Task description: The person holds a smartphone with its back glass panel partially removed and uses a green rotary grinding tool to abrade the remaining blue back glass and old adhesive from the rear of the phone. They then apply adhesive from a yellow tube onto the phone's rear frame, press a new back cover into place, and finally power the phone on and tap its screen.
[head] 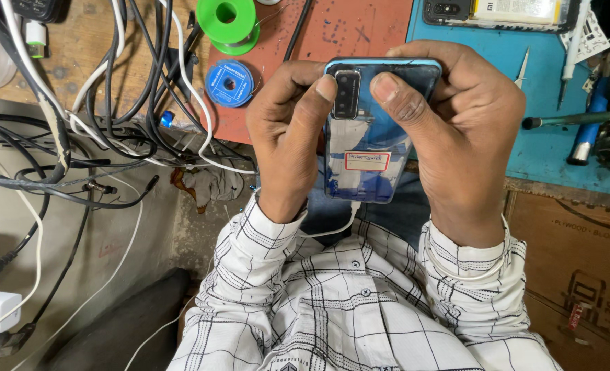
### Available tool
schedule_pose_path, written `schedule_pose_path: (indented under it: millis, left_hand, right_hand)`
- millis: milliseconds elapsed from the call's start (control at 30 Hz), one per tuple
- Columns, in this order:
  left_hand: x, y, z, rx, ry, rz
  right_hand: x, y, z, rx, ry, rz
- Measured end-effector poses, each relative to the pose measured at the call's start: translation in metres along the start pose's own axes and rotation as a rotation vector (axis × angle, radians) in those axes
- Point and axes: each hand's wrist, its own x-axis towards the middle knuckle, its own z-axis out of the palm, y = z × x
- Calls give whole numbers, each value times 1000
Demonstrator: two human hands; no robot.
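Note:
I hold a blue smartphone (368, 141) back side up in both hands, over my lap at the bench edge. My left hand (285, 130) grips its left side, thumb resting beside the camera block. My right hand (463, 130) wraps the right side, thumb pressed on the top of the back cover. A small white label with a red border is stuck on the back. A white cable (339, 225) is plugged into the phone's bottom end.
A red mat (360, 27) and a blue mat (545, 137) cover the bench. A green spool (228, 22), a blue spool (229, 82), tangled cables (106, 117), another opened phone (504, 12), tweezers (522, 67) and a pen-like tool (572, 119) lie around.

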Motion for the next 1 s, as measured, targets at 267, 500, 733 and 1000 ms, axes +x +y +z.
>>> schedule_pose_path:
  millis: [267, 500, 733, 1000]
  left_hand:
    - [1, 3, 2, -28, -9, 2]
    - [-5, 18, 13, -8, -178, -111]
    - [-10, 15, 10, 43, -237, -143]
    - [-12, 10, 7, 29, -211, -148]
  right_hand:
    - [-2, -3, 0, -36, 12, 21]
    - [1, 0, -4, 50, 24, -9]
    - [-2, 3, -3, 58, 67, 7]
    - [5, -1, -6, 82, 48, 52]
